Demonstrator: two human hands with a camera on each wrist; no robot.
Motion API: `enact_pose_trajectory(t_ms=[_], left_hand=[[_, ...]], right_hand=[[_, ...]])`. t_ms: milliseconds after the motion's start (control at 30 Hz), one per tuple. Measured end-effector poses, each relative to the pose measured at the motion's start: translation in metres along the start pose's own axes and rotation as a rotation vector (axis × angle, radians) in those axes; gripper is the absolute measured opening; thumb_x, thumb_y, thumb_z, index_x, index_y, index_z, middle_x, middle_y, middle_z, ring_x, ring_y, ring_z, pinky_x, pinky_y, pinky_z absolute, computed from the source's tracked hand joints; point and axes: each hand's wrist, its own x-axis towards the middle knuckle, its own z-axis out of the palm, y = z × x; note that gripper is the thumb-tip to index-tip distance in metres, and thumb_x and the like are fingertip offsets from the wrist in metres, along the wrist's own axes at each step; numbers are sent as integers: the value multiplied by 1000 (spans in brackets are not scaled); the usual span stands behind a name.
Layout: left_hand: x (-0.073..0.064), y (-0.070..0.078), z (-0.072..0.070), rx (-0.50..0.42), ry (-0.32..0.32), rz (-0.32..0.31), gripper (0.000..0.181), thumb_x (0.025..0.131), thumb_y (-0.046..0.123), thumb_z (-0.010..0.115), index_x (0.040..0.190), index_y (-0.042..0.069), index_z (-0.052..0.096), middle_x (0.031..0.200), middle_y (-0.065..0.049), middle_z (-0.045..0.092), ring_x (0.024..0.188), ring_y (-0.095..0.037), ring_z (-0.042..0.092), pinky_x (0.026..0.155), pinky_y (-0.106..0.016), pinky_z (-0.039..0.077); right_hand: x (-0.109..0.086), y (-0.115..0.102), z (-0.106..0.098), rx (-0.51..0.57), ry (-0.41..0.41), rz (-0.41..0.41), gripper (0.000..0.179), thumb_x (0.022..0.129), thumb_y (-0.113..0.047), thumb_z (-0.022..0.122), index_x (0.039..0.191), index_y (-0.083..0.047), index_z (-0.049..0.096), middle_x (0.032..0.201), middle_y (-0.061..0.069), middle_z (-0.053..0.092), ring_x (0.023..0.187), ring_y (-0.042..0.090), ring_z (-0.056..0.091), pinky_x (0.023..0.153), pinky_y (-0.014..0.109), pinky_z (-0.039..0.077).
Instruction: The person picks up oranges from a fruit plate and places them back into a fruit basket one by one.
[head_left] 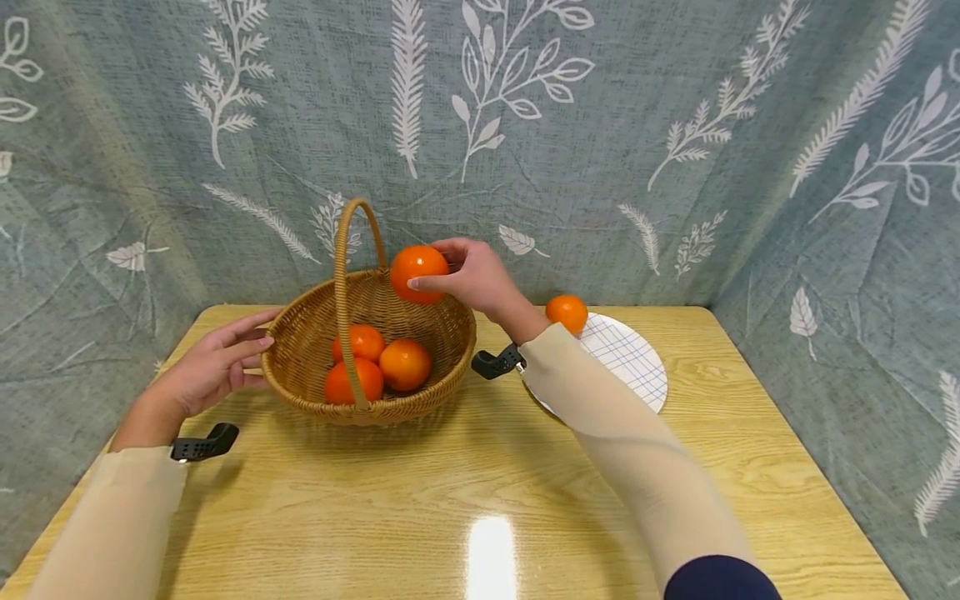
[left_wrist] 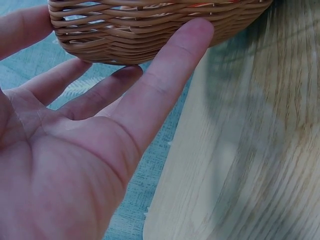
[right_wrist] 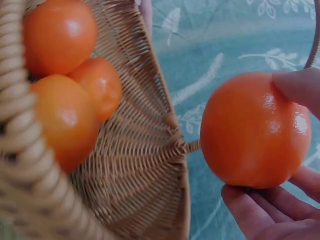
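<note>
My right hand (head_left: 480, 273) holds an orange (head_left: 418, 273) over the back right of the wicker basket (head_left: 300, 392), pinching it between thumb and fingers. In the right wrist view the held orange (right_wrist: 255, 130) is level with the rim and apart from it. Three more oranges (head_left: 406, 364) lie together in the basket's bottom. My left hand (head_left: 213, 367) is at the basket's left side, its fingers extended and touching the outer weave. The left wrist view shows a straight finger (left_wrist: 170, 75) against the wicker (left_wrist: 110, 30).
On the right of the wooden table (head_left: 360, 508) sits a white plate with a blue grid pattern (head_left: 626, 358), partly hidden by my right forearm. Another orange (head_left: 567, 312) is at its back left edge. A tall handle (head_left: 342, 275) arches over the basket. Leaf-patterned cloth (head_left: 315, 108) hangs behind.
</note>
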Motion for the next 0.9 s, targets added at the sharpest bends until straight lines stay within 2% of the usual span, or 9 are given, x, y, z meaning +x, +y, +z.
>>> enact_pose_trajectory(t_ms=[367,567,900], left_hand=[[1,-2,-1,14,-13,12,62,112,8,40,166,10,12,131,5,62,109,-16,73,84,-35,63],[1,-3,-2,20,-4,11,60,112,8,40,166,13,16,130,7,63,108,-14,73,84,-34,63],[0,-3,-1,3,-1,12,62,112,9,40,166,10,10,130,4,62,108,-15,73,84,-35,63]], right_hand=[[19,8,20,-69,-32,79,65,84,-33,87,139,-10,61,122,6,68,107,20,65,85,31,58],[27,10,27,-107,-51,109,59,85,-33,86,134,-9,64,119,6,70,103,20,66,82,29,58],[36,9,38,-343,-120,162,51,84,-39,86,123,-9,72,113,5,72,95,19,65,77,29,56]])
